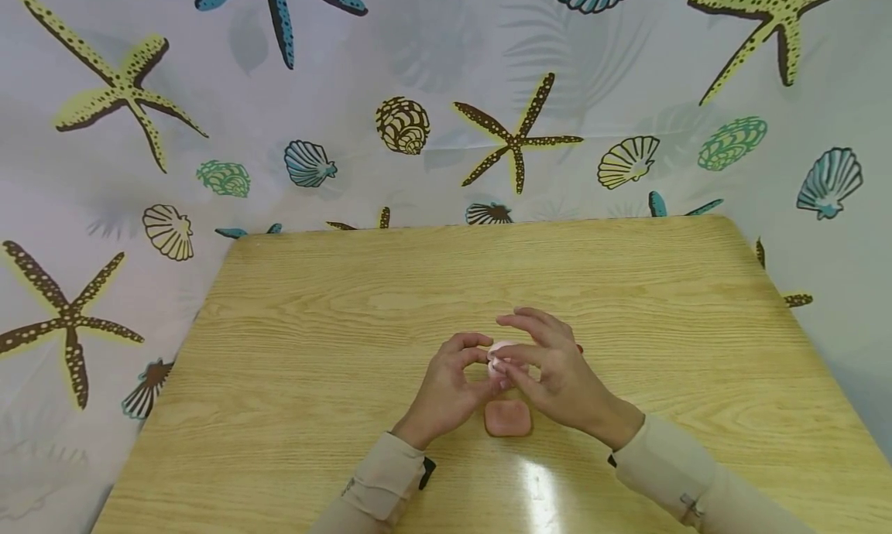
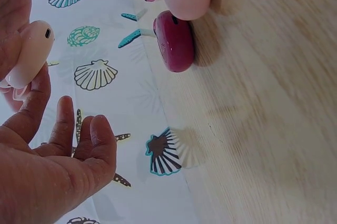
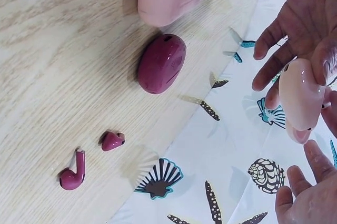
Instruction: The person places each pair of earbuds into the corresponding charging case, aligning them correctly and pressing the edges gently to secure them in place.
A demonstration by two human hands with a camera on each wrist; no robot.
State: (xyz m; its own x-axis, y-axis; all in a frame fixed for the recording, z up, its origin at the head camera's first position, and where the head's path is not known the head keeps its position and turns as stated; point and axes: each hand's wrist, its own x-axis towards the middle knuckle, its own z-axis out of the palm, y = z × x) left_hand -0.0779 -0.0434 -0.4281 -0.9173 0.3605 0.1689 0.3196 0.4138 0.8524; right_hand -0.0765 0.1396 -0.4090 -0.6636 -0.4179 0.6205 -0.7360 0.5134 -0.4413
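Head view first: we hold a small pale pink earbud case [image 1: 499, 357] between our two hands just above the wooden table [image 1: 348, 302], near its front middle. Our left hand [image 1: 449, 383] has fingers curled round one side of it and our right hand [image 1: 550, 367] pinches the other side with thumb and forefinger, the remaining fingers spread loosely above. We judge the case to be light, rigid and glossy, so rather slippery; its rounded shell gives little edge to catch, and the surest hold looks to be across the two broad faces with finger pads, not on the curved ends. It seems hard plastic, probably not fragile, though a hinge could suffer from twisting. In the right wrist view the same pink case [image 3: 301, 98] shows a small dark hole near one end. By our count there are three cases: the one in hand, a second pink case [image 1: 508, 418] lying on the table just below our hands, and a dark red case [image 3: 161, 63] beside it. We also count one dark red earbud [image 3: 72, 174] and one small dark red tip piece [image 3: 112, 141], lying near each other but apart, close to the table edge.
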